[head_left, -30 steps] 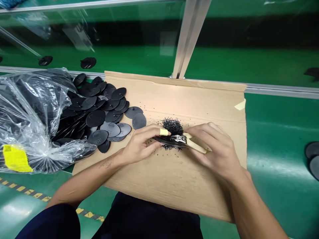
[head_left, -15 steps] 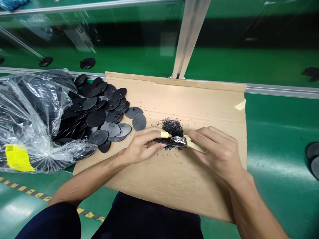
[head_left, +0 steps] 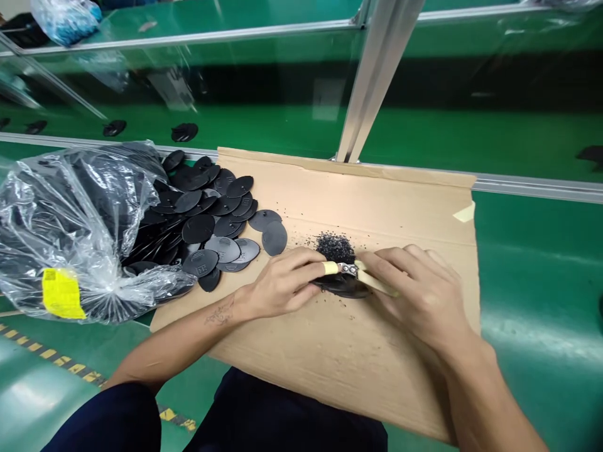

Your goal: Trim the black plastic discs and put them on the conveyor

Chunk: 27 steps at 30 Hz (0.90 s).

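Between the thumb and fingers of my left hand [head_left: 277,285], one finger of which has yellow tape round it, is a black oval plastic disc [head_left: 346,288]. My right hand [head_left: 419,292] is closed round the pale handles of small cutting pliers [head_left: 348,269]. Their metal head lies over the disc's upper face, close to my taped fingertip. Whether the jaws touch the disc I cannot tell. Just behind the disc is a heap of tiny black plastic bits [head_left: 335,247] on a cardboard sheet [head_left: 306,358].
Many black oval discs [head_left: 198,228] are piled at the left, partly inside a clear plastic bag [head_left: 89,207] with a yellow label [head_left: 63,294]. A metal post [head_left: 381,81] and a rail [head_left: 537,186] stand behind the cardboard. The bench surface [head_left: 541,270] is green.
The disc now shows more of its face, tilted toward me, and the pliers' head sits higher over it. The whole view has shifted, so everything appears slightly further right and lower.
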Available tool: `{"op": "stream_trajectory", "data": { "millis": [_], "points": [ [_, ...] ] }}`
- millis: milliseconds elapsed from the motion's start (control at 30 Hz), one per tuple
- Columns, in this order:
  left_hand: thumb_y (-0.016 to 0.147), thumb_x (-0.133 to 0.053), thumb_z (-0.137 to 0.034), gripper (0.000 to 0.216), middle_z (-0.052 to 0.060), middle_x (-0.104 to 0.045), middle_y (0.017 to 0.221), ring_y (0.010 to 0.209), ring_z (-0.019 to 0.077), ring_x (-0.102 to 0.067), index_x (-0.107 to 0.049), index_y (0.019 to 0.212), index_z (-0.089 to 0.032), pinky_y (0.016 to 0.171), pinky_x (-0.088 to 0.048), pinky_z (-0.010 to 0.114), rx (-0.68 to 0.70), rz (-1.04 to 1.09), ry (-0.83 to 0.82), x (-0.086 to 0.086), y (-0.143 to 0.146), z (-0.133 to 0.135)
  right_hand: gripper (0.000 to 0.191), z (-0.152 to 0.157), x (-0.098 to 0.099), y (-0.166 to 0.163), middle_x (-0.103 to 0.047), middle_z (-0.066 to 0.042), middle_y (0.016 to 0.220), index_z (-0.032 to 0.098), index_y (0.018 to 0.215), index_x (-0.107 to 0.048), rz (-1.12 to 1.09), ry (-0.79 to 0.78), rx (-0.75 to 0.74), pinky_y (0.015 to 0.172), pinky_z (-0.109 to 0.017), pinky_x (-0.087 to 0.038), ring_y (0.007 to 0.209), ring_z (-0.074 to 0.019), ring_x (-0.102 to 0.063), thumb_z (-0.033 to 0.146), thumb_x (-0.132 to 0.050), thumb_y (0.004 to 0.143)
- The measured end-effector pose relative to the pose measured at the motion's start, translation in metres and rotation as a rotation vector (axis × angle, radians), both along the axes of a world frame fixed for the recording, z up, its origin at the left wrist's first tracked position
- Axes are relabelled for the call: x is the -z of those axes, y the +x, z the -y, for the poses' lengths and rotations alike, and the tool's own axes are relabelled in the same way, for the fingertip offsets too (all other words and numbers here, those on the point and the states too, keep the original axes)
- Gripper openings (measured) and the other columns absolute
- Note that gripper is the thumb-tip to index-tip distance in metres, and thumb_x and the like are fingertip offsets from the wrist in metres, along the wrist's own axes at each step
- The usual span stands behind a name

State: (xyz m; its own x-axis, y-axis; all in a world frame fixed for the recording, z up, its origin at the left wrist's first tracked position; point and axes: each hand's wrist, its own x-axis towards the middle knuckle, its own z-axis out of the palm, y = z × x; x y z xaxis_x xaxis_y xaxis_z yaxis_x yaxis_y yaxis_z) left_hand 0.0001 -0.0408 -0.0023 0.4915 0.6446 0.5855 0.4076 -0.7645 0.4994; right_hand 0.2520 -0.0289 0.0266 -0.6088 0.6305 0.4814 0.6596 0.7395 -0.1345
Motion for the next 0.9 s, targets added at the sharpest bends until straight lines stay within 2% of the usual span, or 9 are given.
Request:
{"op": "stream_trajectory", "data": {
  "millis": [67, 133, 267, 400, 533, 633, 733, 833, 900],
  "points": [
    [0.094, -0.054, -0.012, 0.03, 0.01, -0.071, 0.107, 0.096, 0.0178, -0.069, -0.064, 0.122, -0.015, 0.084, -0.061, 0.032, -0.018, 0.017, -0.037, 0.001, 0.0, 0.002, 0.025, -0.002, 0.0, 0.004, -0.068, -0.008, 0.097, 0.015, 0.114, -0.065, 0.019, -0.046, 0.009, 0.067, -0.035, -0.038, 0.081, -0.0225, -0.057, 0.027, -0.043, 0.114],
    [0.095, -0.057, -0.018, 0.024, 0.009, -0.071, 0.103, 0.093, 0.0171, -0.068, -0.065, 0.118, -0.016, 0.082, -0.059, 0.03, -0.045, 0.084, -0.175, 0.002, -0.001, 0.003, 0.03, -0.005, 0.002, 0.011, -0.067, -0.009, 0.098, 0.015, 0.116, -0.064, 0.056, -0.109, 0.071, 0.07, -0.036, -0.039, 0.085, -0.025, -0.057, 0.035, -0.041, 0.113],
    [0.094, -0.067, -0.035, 0.023, 0.005, -0.071, 0.094, 0.087, 0.0156, -0.065, -0.068, 0.106, -0.016, 0.079, -0.056, 0.027, -0.139, 0.378, -0.715, 0.001, -0.001, 0.0, 0.046, -0.013, 0.013, 0.026, -0.064, -0.013, 0.1, 0.015, 0.119, -0.064, 0.191, -0.189, 0.287, 0.074, -0.04, -0.041, 0.088, -0.0306, -0.056, 0.051, -0.036, 0.111],
    [0.082, -0.079, -0.05, 0.042, 0.008, -0.075, 0.106, 0.104, 0.0227, -0.068, -0.072, 0.107, -0.016, 0.095, -0.055, 0.035, -0.096, 0.788, -1.095, -0.001, 0.006, -0.008, 0.051, -0.018, 0.021, 0.03, -0.061, -0.017, 0.106, 0.013, 0.119, -0.065, 0.277, -0.194, 0.358, 0.077, -0.044, -0.045, 0.092, -0.0339, -0.055, 0.05, -0.03, 0.11],
    [0.078, -0.077, -0.066, 0.058, 0.016, -0.076, 0.116, 0.128, 0.0342, -0.063, -0.076, 0.102, -0.013, 0.114, -0.047, 0.048, -0.118, 1.05, -1.261, -0.007, 0.014, -0.013, 0.055, -0.02, 0.023, 0.03, -0.06, -0.02, 0.106, 0.012, 0.117, -0.066, 0.258, -0.065, 0.319, 0.078, -0.047, -0.048, 0.093, -0.0372, -0.056, 0.043, -0.021, 0.109],
    [0.079, -0.073, -0.07, 0.064, 0.019, -0.075, 0.121, 0.136, 0.0368, -0.058, -0.077, 0.104, -0.011, 0.119, -0.043, 0.052, -0.132, 1.096, -1.22, -0.014, 0.01, -0.028, 0.059, -0.024, 0.026, 0.028, -0.061, -0.022, 0.102, 0.011, 0.113, -0.066, 0.211, 0.056, 0.286, 0.075, -0.05, -0.049, 0.091, -0.0404, -0.058, 0.047, -0.019, 0.109],
    [0.089, -0.063, -0.066, 0.062, 0.018, -0.073, 0.128, 0.139, 0.0349, -0.056, -0.074, 0.115, -0.012, 0.121, -0.041, 0.052, -0.12, 0.995, -1.027, -0.033, -0.006, -0.06, 0.059, -0.027, 0.028, 0.026, -0.062, -0.022, 0.101, 0.014, 0.111, -0.064, 0.168, 0.08, 0.267, 0.073, -0.053, -0.05, 0.09, -0.0428, -0.06, 0.054, -0.021, 0.107],
    [0.102, -0.048, -0.051, 0.048, 0.012, -0.07, 0.136, 0.14, 0.0288, -0.055, -0.07, 0.125, -0.015, 0.123, -0.038, 0.046, -0.218, 0.68, -0.646, -0.06, -0.024, -0.108, 0.051, -0.029, 0.034, 0.027, -0.062, -0.021, 0.097, 0.022, 0.109, -0.062, 0.097, 0.042, 0.291, 0.069, -0.054, -0.049, 0.091, -0.0446, -0.062, 0.059, -0.027, 0.105],
    [0.106, -0.041, -0.034, 0.041, 0.013, -0.064, 0.144, 0.141, 0.0265, -0.053, -0.063, 0.134, -0.014, 0.125, -0.034, 0.044, -0.347, 0.31, -0.407, -0.077, -0.029, -0.144, 0.044, -0.035, 0.046, 0.03, -0.062, -0.021, 0.092, 0.03, 0.107, -0.062, -0.011, 0.02, 0.288, 0.064, -0.054, -0.045, 0.087, -0.0455, -0.062, 0.063, -0.035, 0.102]
  ]
}}
